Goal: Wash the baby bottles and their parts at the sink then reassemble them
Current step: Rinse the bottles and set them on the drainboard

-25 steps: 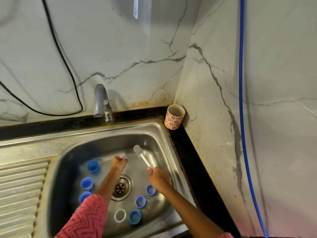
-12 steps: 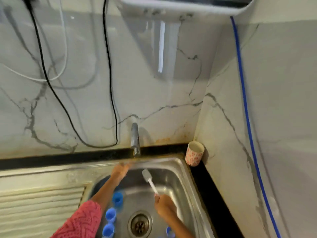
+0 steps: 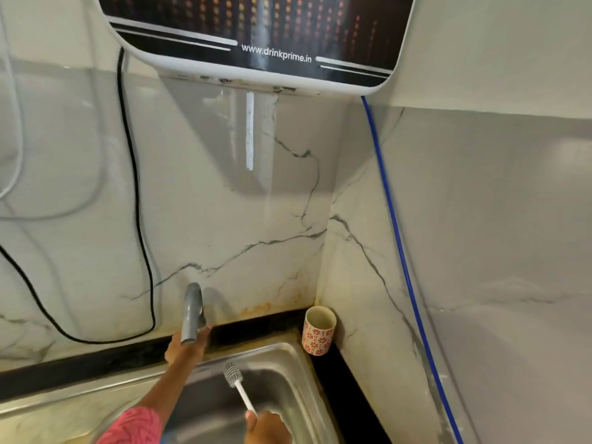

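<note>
Over the stainless steel sink (image 3: pixel 288 373), your left hand (image 3: pixel 187 347) touches the grey tap (image 3: pixel 191 315), grasp unclear, while your right hand (image 3: pixel 267 427) grips the light, probably slippery white bottle brush (image 3: pixel 238 384) low on its stiff handle.

1. Water purifier (image 3: pixel 256 27): wall-mounted, high above left hand (image 3: pixel 187 346). White casing, black front panel w/ dot pattern, text "www.drinkprime.in".
2. Black cable (image 3: pixel 141 238): drops from purifier's left corner, loops low on wall, left of left hand.
3. White cable (image 3: pixel 19 139): far up-left of left hand, curving along wall; blurred.
4. Blue tube (image 3: pixel 397 225): from purifier's right corner, runs down side wall, well right of right hand (image 3: pixel 267 427).
5. Cup (image 3: pixel 318 331): upright, white w/ red floral print, in corner on black counter (image 3: pixel 346 395), right of left hand, above right hand.
6. Wall tiles (image 3: pixel 224 203): white, grey veins.
7. Rust-coloured stain (image 3: pixel 256 307): at wall base, betw. left hand & cup.
</note>
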